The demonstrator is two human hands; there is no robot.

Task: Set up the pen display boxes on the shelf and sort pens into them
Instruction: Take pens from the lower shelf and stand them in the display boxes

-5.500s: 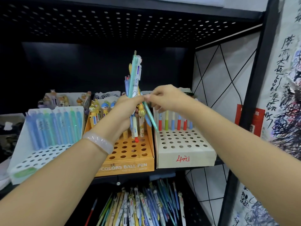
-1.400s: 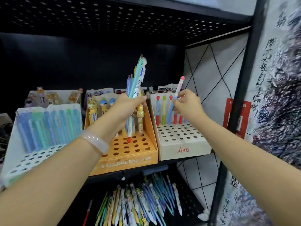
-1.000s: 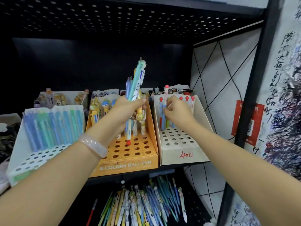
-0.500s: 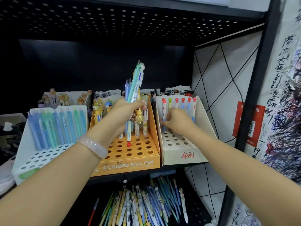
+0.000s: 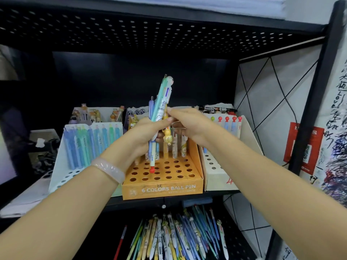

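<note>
Right hand (image 5: 189, 124) back from white box (image 5: 249, 139) — fingers pinching at bundle (image 5: 159, 109); left hand (image 5: 142, 136) grips it.

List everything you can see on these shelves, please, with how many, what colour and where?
orange box: one, orange, middle of shelf, a few pens standing at its back
white box: one, cream, right of orange box, red-tipped pens in back row
pale box: one, white, left, blue and green pens
rear boxes: two or so, white, behind, figure-topped pens
loose pens: many, mixed colours, lower shelf
pen bundle: several, mint, lilac, yellow, in left hand
left hand: grips bundle
right hand: fingertips at bundle
</note>
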